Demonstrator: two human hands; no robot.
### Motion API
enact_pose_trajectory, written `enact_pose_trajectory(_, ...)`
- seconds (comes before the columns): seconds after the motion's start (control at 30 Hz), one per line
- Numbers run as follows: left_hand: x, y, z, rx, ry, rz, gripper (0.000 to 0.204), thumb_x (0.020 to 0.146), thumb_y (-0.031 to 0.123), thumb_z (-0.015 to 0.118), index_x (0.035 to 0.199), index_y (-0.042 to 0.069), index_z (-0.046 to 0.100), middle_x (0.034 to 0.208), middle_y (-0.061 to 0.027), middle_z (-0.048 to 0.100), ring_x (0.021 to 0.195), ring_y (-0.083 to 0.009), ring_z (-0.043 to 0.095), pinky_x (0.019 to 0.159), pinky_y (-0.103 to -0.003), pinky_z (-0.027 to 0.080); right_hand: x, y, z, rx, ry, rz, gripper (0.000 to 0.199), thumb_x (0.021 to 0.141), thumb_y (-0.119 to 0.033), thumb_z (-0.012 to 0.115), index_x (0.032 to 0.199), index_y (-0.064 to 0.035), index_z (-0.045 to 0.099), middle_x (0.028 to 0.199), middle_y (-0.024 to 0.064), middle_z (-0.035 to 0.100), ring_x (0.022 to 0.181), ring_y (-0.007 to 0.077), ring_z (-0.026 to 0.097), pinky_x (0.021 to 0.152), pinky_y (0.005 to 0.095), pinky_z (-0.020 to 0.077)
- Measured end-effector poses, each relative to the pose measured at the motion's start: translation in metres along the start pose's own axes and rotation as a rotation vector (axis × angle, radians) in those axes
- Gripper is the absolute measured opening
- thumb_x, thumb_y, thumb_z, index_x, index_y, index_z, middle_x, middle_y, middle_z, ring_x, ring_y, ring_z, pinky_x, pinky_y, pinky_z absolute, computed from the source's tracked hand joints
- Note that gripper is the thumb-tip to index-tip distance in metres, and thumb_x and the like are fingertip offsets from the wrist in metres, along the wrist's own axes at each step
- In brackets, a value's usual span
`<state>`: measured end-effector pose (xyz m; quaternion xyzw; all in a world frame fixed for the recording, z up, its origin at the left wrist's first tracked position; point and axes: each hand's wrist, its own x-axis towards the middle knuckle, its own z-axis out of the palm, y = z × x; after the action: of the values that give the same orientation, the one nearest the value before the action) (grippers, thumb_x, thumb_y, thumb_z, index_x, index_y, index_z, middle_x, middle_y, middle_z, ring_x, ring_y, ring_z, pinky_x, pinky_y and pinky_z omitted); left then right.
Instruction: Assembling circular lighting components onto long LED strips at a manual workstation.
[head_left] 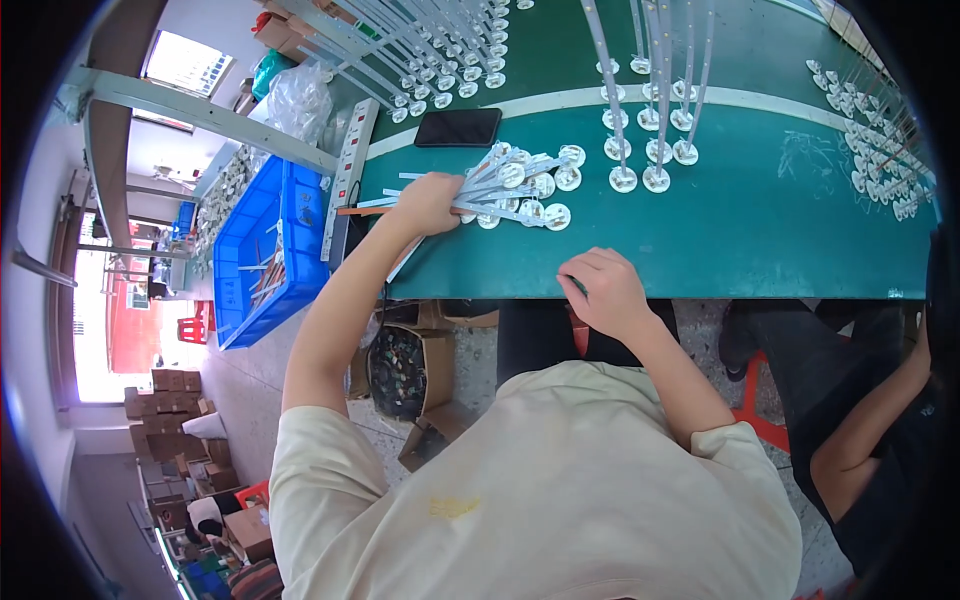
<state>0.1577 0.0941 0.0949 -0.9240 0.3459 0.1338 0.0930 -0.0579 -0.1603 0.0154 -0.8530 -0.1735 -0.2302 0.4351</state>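
Your left hand (430,203) is closed over a bundle of pale strips with round white discs (512,176), lying fanned on the green counter (490,262), discs pointing right. Your right hand (606,292) is half-curled near the counter's front edge, a gap between thumb and fingers, nothing visible in it. Just beyond the bundle lies a black phone (458,127); a blue crate (305,212) is left of the counter. Farther right, similar strips stand upright on discs (622,179).
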Motion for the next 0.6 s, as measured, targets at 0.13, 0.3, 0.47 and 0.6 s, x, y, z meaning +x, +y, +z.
enact_pose_trajectory(0.13,0.002,0.0,0.001,0.004,0.019,0.017,0.027,0.077,0.021,0.072,0.1,0.006,0.069,0.102,-0.0184,0.069,0.102,-0.0395,0.066,0.087,-0.051,0.055,-0.001,0.001,0.001,0.013,0.025,-0.022,0.006,0.081,-0.006,0.075,0.085,-0.0055,0.07,0.084,0.0078,0.071,0.079,0.0271,0.066,0.073,0.039,0.0519)
enact_pose_trajectory(0.3,0.01,0.001,-0.034,0.165,-0.134,-0.008,0.026,0.085,0.024,0.062,0.103,0.007,0.069,0.103,-0.0202,0.07,0.1,-0.0416,0.067,0.086,-0.053,0.055,-0.002,0.004,0.002,-0.006,0.043,-0.049,0.006,0.081,-0.007,0.075,0.085,-0.0056,0.07,0.084,0.0069,0.07,0.078,0.0261,0.065,0.071,0.0386,0.0515)
enact_pose_trajectory(0.47,0.003,0.006,-0.104,0.37,-0.163,0.037,0.025,0.084,0.023,0.064,0.103,0.008,0.069,0.098,-0.0192,0.071,0.095,-0.0405,0.07,0.082,-0.053,0.056,-0.003,0.002,0.005,-0.058,0.063,-0.064,0.006,0.081,-0.009,0.074,0.083,-0.007,0.069,0.083,0.005,0.069,0.078,0.0243,0.065,0.071,0.0377,0.0514)
enact_pose_trajectory(0.6,-0.008,0.015,-0.153,0.819,0.001,0.071,0.012,0.082,0.017,0.067,0.091,0.012,0.073,0.087,-0.0119,0.074,0.086,-0.0309,0.074,0.07,-0.046,0.058,-0.003,-0.001,0.003,-0.081,0.07,-0.086,0.007,0.081,-0.01,0.075,0.084,-0.0063,0.07,0.083,0.0054,0.07,0.077,0.0245,0.065,0.07,0.0379,0.051)
